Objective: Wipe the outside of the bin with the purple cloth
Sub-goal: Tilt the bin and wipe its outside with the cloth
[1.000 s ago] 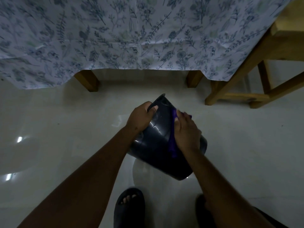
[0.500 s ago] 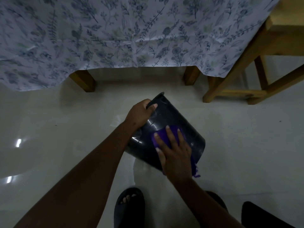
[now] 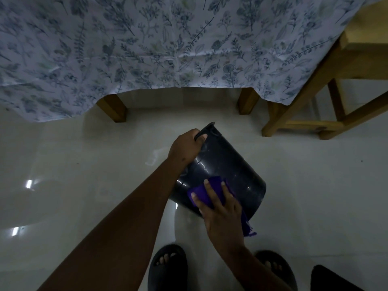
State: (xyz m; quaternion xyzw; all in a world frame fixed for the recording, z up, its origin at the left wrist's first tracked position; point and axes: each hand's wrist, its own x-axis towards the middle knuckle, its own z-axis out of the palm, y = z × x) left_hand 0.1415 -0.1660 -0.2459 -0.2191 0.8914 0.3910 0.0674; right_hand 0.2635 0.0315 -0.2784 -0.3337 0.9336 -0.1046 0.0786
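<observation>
head view, one moment, dim light.

item: bin (image 3: 226, 164). dark, glossy plastic, tapered. held tilted above the floor (image 3: 84, 175), rim end up and away from the person, base end low and toward the right. faint scuffs and light streaks are seen on its side wall. whether the base touches the floor cannot be told.

item: left hand (image 3: 185, 147). closed over the upper rim of the bin, thumb laid across the rim lip, remaining fingers hidden on the far side. the bin is gripped here.

item: purple cloth (image 3: 206, 191). pressed flat against the lower outside wall of the bin, near the base. a frayed tail of it is seen hanging below the bin at the right, beside the wrist.

item: right hand (image 3: 220, 206). laid palm-down on the cloth, fingers (image 3: 211, 191) spread and extended, not curled; the cloth is pinned under it rather than pinched.

item: floor. pale, polished tile, with small bright reflections at the left.

item: slippers (image 3: 167, 267). dark, open-toed, worn on both feet, seen at the bottom edge, below the bin.

item: desk leg (image 3: 114, 108). wooden, one of two seen under a floral tablecloth (image 3: 147, 45), white with blue-grey leaf print, draped low across the top of the view.

item: wooden stool (image 3: 327, 80). at the upper right, well apart from the bin, partly overlapped by the tablecloth edge.
</observation>
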